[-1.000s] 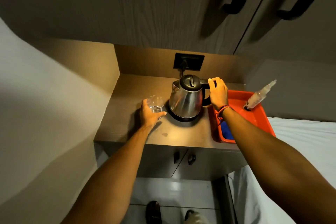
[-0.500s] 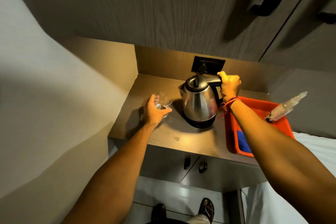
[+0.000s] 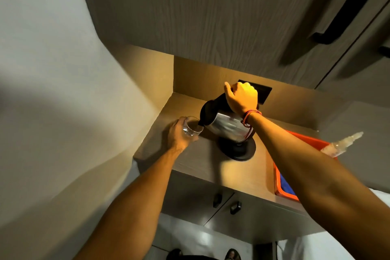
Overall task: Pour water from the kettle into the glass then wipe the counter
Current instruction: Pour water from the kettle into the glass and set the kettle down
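Your right hand (image 3: 242, 97) has lifted the kettle (image 3: 226, 125) off its base (image 3: 237, 149) and tipped it; the spout now meets the glass (image 3: 191, 126), gripped by your left hand (image 3: 178, 135) above the table (image 3: 242, 172). Pouring has begun.

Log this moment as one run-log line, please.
phase: pouring | right hand: tilts steel kettle, off black base | left hand: holds clear glass at spout | wipe: not started

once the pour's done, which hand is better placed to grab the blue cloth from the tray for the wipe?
Right, probably. The right hand tips the kettle, and the blue cloth lies in the orange tray on that side. The left hand holds the glass at the far end.
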Demonstrator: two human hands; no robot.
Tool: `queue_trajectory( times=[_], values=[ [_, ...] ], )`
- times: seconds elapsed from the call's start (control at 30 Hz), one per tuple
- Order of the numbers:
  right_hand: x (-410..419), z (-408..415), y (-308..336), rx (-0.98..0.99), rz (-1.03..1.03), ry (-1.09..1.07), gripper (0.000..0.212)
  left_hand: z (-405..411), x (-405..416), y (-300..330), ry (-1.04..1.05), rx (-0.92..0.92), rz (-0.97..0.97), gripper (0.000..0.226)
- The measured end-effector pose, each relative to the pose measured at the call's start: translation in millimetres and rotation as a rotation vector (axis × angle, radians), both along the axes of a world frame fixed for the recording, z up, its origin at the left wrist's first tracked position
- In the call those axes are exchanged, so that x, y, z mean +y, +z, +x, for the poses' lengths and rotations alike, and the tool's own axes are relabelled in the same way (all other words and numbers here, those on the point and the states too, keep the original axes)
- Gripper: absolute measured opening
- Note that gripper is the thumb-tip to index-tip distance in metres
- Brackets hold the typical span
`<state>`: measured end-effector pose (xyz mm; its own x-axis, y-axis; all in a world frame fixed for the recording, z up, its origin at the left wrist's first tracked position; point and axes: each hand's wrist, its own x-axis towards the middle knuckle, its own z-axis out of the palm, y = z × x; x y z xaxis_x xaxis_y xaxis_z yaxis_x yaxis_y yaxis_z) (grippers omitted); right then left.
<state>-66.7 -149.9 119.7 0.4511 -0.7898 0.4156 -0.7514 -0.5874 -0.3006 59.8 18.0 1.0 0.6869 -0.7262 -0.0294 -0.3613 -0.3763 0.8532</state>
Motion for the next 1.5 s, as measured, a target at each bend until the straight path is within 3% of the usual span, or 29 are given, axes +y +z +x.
queue_trajectory(
  times=[0.33, 1.03, 1.17, 1.43, 1.5],
  values=[
    [23.6, 27.9, 5.0, 0.255, -0.220, 0.179, 0.060, 3.0, 20.7, 5.2, -0.050, -0.045, 0.009, 0.069],
    [42.7, 47.6, 5.0, 0.371, -0.323, 0.262, 0.058, 7.5, 33.3, 7.2, -0.066, -0.051, -0.039, 0.077],
    [40.6, 45.4, 5.0, 0.326, -0.297, 0.239, 0.060, 6.5, 33.5, 6.8, -0.054, -0.035, -0.020, 0.079],
    [11.4, 8.0, 3.1, 0.029, -0.075, 0.040, 0.054, 0.4, 20.6, 11.8, 0.015, 0.123, -0.063, 0.067],
    [-8.2, -14.3, -4.4, -0.054, 0.108, -0.048, 0.051, -2.1, 12.0, 12.8, -0.013, 0.176, -0.061, 0.073]
  ],
)
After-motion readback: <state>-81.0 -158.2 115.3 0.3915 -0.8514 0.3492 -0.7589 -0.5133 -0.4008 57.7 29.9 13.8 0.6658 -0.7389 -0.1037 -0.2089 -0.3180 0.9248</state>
